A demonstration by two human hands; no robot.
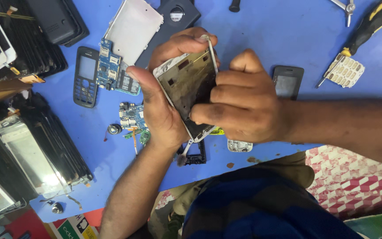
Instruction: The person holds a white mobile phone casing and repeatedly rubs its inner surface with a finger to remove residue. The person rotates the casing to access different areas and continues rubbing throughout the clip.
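Left hand: grip wrapped round the white-edged, brassy metal phone frame, centre of frame, above the blue desk.
Right hand: fingers closed, pinching its right edge.
Technique: steady, even pressure seems wise.

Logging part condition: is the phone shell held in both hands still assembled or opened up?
Opened up: the phone shell shows a bare metal inner frame with cutouts, no board or screen.

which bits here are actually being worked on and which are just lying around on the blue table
In hand:
left hand holding the opened phone frame
right hand on that frame

Lying about:
black keypad phone cover
blue circuit board
small black phone
white keypad
screwdriver
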